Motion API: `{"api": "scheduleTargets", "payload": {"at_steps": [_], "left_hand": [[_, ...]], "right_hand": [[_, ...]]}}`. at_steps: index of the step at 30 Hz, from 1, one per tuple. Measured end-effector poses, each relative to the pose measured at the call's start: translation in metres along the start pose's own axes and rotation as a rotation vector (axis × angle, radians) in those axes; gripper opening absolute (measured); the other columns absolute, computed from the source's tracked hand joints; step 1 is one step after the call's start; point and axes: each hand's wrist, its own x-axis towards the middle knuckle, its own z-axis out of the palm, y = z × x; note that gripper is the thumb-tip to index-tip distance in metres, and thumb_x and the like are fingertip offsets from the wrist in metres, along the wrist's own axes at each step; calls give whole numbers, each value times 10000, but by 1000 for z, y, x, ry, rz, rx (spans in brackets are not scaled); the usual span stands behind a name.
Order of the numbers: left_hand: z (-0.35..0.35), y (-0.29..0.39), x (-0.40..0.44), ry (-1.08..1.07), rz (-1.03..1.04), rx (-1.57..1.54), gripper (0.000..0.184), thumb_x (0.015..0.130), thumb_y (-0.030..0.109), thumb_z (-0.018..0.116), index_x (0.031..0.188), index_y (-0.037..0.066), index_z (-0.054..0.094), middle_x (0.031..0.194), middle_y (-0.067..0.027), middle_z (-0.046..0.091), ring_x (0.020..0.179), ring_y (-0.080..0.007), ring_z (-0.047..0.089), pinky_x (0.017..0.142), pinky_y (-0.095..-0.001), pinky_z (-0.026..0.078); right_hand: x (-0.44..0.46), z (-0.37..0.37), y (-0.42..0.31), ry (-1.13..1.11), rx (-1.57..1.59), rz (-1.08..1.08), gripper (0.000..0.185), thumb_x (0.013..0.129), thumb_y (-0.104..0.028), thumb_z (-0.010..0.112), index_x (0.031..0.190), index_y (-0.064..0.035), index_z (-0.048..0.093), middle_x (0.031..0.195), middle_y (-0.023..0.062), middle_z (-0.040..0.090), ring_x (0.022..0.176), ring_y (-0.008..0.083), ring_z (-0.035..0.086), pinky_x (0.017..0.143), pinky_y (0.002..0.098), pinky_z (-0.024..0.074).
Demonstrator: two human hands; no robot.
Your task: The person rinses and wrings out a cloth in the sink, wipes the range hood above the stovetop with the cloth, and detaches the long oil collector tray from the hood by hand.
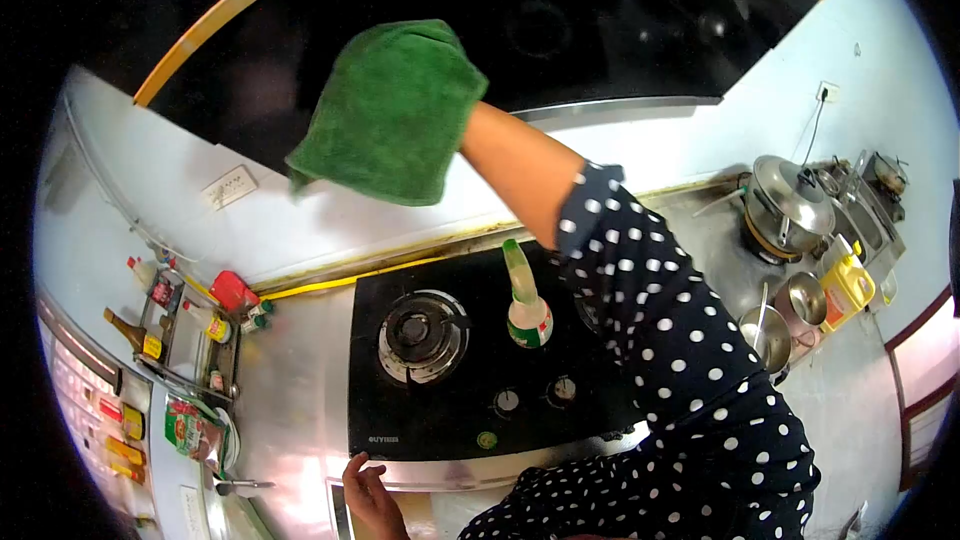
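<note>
A green cloth [395, 115] covers my right hand, raised against the glossy black panel [600, 40] above the stove; the fingers are hidden beneath the cloth. Low at the front edge of the black gas stove [450, 415], my left hand [372, 500] has its fingers slightly apart and holds nothing. A spray bottle [528, 318] with a green and white top stands upright on the stove, right of the left burner [422, 335]. My right sleeve hides part of the stove's right side.
On the left, a rack [185, 310] holds bottles, with a red item [233, 290] beside it. To the right stand a lidded pot [790, 205], an open pan [768, 335], a smaller pot [802, 300] and a yellow jug [847, 290]. A sink [862, 225] lies behind them.
</note>
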Motion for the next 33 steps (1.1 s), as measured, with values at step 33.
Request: {"api": "scheduleTargets", "payload": {"at_steps": [33], "left_hand": [[-61, -58, 5, 167, -87, -50, 198, 848, -44, 483, 1025, -29, 572, 879, -114, 598, 699, -153, 597, 652, -262, 476]], "right_hand": [[49, 64, -100, -93, 353, -106, 306, 865, -191, 580, 1148, -77, 559, 1121, 75, 590, 1033, 188, 557, 912, 319, 453]]}}
